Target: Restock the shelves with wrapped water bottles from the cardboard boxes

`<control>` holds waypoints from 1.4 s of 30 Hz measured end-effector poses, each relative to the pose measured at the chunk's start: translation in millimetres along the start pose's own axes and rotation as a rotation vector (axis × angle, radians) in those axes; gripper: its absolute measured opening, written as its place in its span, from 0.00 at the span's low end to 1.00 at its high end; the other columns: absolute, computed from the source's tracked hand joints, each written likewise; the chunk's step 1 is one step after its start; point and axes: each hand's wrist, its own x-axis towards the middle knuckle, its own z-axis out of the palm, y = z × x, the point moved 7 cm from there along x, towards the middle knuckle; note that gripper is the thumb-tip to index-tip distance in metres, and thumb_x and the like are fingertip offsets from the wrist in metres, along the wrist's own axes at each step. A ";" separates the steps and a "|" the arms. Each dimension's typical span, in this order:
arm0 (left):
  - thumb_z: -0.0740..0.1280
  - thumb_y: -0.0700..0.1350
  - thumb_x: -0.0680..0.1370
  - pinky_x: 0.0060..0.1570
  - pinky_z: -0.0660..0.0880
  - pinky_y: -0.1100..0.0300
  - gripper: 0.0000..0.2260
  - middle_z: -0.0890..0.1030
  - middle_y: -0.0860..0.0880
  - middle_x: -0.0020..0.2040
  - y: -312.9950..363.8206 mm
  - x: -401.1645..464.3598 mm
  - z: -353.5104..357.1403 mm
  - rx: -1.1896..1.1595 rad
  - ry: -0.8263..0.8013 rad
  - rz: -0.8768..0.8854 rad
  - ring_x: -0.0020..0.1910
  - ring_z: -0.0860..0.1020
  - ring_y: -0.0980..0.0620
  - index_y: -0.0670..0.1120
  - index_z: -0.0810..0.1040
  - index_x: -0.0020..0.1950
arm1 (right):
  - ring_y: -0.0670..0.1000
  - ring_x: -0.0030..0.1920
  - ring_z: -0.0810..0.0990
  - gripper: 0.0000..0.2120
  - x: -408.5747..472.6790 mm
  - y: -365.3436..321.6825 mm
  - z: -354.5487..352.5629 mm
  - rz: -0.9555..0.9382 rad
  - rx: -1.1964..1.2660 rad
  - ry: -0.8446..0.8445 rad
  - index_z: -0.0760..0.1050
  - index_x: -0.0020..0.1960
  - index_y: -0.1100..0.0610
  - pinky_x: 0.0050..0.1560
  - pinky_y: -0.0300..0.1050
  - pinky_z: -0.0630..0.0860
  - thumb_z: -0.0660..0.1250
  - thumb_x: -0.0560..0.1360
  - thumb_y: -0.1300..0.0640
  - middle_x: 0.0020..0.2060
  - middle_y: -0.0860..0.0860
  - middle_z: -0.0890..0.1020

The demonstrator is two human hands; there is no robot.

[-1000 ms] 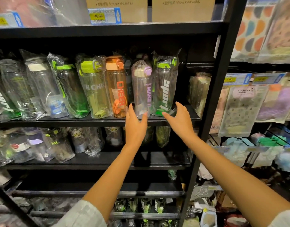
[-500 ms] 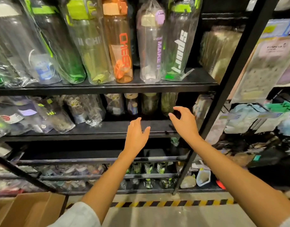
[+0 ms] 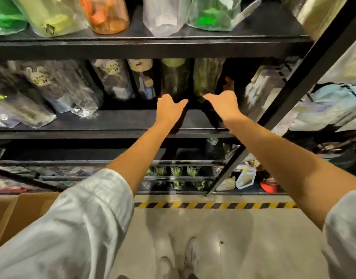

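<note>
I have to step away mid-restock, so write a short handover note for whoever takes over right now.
Left hand: open, empty, reaching into the middle shelf toward the dark green wrapped bottles at its back.
Right hand: open, empty, beside the same bottles; whether it touches them is unclear.
Upper shelf: front row of wrapped bottles, including the orange bottle.
Middle shelf: bottles at left and back, front centre bare.
Cardboard box: on the floor at lower left; contents out of view.
Left: fill the middle shelf gap from the box.
</note>
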 end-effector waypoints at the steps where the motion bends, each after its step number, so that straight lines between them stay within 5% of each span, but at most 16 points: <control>1: 0.73 0.53 0.79 0.45 0.72 0.54 0.24 0.79 0.38 0.54 -0.5 6.4 5.2 -0.011 0.008 -0.030 0.56 0.79 0.41 0.33 0.76 0.59 | 0.56 0.54 0.83 0.53 7.5 1.0 2.8 -0.022 0.045 -0.001 0.53 0.84 0.55 0.49 0.43 0.82 0.80 0.70 0.46 0.59 0.57 0.81; 4: 0.73 0.52 0.79 0.42 0.70 0.59 0.20 0.82 0.39 0.52 -5.3 26.6 17.4 -0.077 0.023 -0.110 0.56 0.81 0.42 0.34 0.80 0.57 | 0.52 0.69 0.76 0.59 36.8 13.4 10.8 -0.096 0.128 0.038 0.56 0.81 0.51 0.70 0.48 0.75 0.82 0.58 0.41 0.71 0.53 0.74; 6: 0.75 0.57 0.76 0.57 0.76 0.57 0.31 0.80 0.40 0.65 -9.3 38.8 21.1 -0.119 0.041 -0.130 0.64 0.78 0.41 0.37 0.75 0.70 | 0.50 0.68 0.74 0.54 42.6 4.7 14.7 -0.152 0.139 0.019 0.57 0.80 0.58 0.73 0.44 0.70 0.84 0.64 0.51 0.70 0.53 0.74; 8: 0.74 0.61 0.75 0.73 0.68 0.54 0.41 0.71 0.42 0.76 -9.7 53.0 24.1 -0.033 0.070 -0.079 0.74 0.70 0.42 0.42 0.64 0.80 | 0.52 0.70 0.73 0.49 52.6 -3.3 19.5 -0.195 0.100 0.009 0.57 0.79 0.63 0.72 0.42 0.68 0.83 0.68 0.58 0.71 0.57 0.73; 10: 0.73 0.61 0.77 0.78 0.60 0.54 0.44 0.63 0.42 0.81 0.3 62.0 24.2 0.082 0.092 -0.004 0.79 0.63 0.42 0.42 0.56 0.83 | 0.55 0.73 0.73 0.50 64.6 -8.4 22.2 -0.223 0.045 0.032 0.58 0.78 0.63 0.74 0.47 0.70 0.84 0.66 0.55 0.72 0.57 0.73; 17: 0.78 0.60 0.71 0.77 0.59 0.51 0.55 0.57 0.41 0.83 3.7 84.8 20.3 0.035 0.155 -0.033 0.81 0.58 0.40 0.42 0.47 0.84 | 0.55 0.71 0.75 0.49 89.2 -6.9 27.5 -0.234 0.022 0.060 0.61 0.76 0.59 0.70 0.46 0.71 0.84 0.65 0.49 0.70 0.55 0.75; 28: 0.74 0.63 0.74 0.77 0.60 0.47 0.46 0.62 0.45 0.82 8.3 110.7 18.5 0.164 0.082 0.103 0.81 0.58 0.37 0.46 0.56 0.83 | 0.47 0.54 0.78 0.40 92.5 -9.4 24.7 -0.268 0.004 0.127 0.66 0.71 0.57 0.52 0.38 0.72 0.81 0.66 0.48 0.56 0.46 0.79; 35: 0.73 0.69 0.71 0.80 0.54 0.48 0.49 0.62 0.46 0.82 -0.3 93.1 20.8 0.244 0.049 0.019 0.82 0.54 0.38 0.47 0.57 0.83 | 0.54 0.64 0.81 0.44 71.2 -3.2 17.0 -0.199 -0.083 0.121 0.65 0.74 0.54 0.63 0.43 0.76 0.78 0.63 0.42 0.64 0.50 0.82; 37: 0.73 0.70 0.69 0.78 0.60 0.48 0.49 0.66 0.45 0.80 -7.3 82.4 24.3 0.174 0.020 -0.011 0.81 0.60 0.39 0.47 0.61 0.81 | 0.52 0.65 0.80 0.47 66.5 7.2 16.1 -0.168 -0.087 0.128 0.65 0.76 0.54 0.62 0.38 0.74 0.79 0.63 0.43 0.66 0.51 0.80; 39: 0.73 0.65 0.71 0.66 0.72 0.55 0.38 0.78 0.45 0.67 -20.7 67.9 27.7 0.061 -0.024 -0.075 0.72 0.73 0.44 0.43 0.73 0.73 | 0.49 0.64 0.80 0.48 54.7 14.1 14.0 -0.113 -0.053 0.115 0.65 0.78 0.53 0.58 0.35 0.74 0.80 0.62 0.45 0.67 0.49 0.79; 42: 0.75 0.55 0.75 0.46 0.73 0.53 0.18 0.79 0.46 0.41 -29.0 51.2 27.5 -0.036 -0.004 -0.089 0.46 0.80 0.46 0.39 0.79 0.44 | 0.45 0.58 0.81 0.43 40.6 24.3 9.0 -0.040 -0.034 0.100 0.72 0.74 0.57 0.47 0.26 0.74 0.79 0.64 0.43 0.59 0.45 0.81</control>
